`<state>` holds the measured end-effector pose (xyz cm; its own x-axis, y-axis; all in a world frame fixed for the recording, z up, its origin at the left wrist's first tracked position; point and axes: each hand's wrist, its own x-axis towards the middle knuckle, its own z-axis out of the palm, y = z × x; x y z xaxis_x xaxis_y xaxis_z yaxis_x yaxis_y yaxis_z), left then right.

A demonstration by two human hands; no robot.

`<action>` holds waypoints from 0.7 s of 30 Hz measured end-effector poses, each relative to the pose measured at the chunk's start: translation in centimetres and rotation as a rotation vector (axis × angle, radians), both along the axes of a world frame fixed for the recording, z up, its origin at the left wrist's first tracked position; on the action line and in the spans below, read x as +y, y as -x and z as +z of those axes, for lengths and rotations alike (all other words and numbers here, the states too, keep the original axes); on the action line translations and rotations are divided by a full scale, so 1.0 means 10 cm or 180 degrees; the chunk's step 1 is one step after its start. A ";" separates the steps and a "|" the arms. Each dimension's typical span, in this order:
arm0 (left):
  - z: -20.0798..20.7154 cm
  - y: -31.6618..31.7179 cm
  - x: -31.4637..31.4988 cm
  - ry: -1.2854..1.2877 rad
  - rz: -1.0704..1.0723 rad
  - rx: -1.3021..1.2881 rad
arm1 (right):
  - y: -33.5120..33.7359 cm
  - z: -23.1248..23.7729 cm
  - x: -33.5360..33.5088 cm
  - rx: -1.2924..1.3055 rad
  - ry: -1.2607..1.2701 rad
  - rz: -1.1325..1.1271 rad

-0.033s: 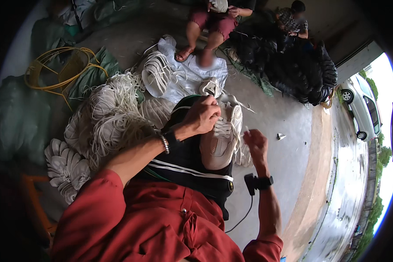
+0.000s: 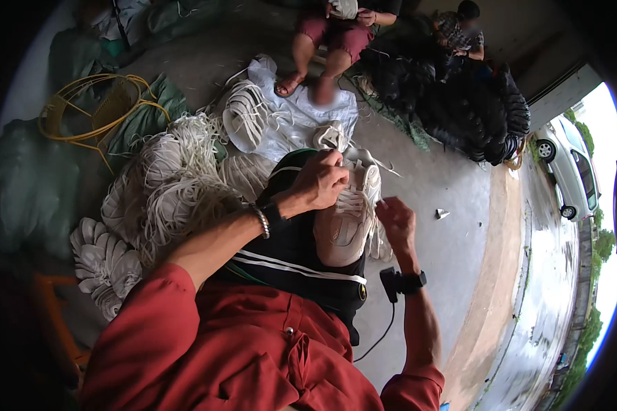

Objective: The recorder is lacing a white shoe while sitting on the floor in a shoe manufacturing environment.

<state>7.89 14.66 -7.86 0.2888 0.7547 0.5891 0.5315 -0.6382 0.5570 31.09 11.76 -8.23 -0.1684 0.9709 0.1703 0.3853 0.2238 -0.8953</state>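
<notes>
A cream-white sneaker (image 2: 341, 236) rests on my black-clad leg, toe toward me, with laces (image 2: 350, 200) crossing its front. My left hand (image 2: 321, 179) is closed at the left edge of the sneaker's lacing, fingertips pinched together. What sits between those fingertips is hidden. Just right of the sneaker, my right hand (image 2: 396, 220) is closed in a pinch, with a small white shoelace tip (image 2: 382, 203) showing at its fingers. Loose lace ends hang along the sneaker's right side.
A large heap of white shoe parts and laces (image 2: 175, 175) lies to the left, beside a stack of pale uppers (image 2: 103, 264). Ahead, a person sits beyond a white sack (image 2: 295, 120). Black shoe parts (image 2: 459, 103) are piled at far right near another person. A yellow-framed chair (image 2: 92, 106) stands left.
My right hand has moved slightly left and up, closer to the sneaker. The left hand has hardly shifted, and the sneaker stays in place.
</notes>
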 end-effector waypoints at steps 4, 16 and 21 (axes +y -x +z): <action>0.00 -0.03 0.09 0.0188 0.0009 0.0485 | 0.37 0.16 0.12 -0.1089 -0.0979 0.0223; 0.02 0.04 0.23 0.1267 -0.0247 0.1077 | 0.42 0.21 0.28 -0.1392 -0.0618 0.0488; 0.01 0.05 0.25 0.1430 -0.0296 0.1080 | 0.44 0.31 0.30 -0.1064 -0.0855 0.0944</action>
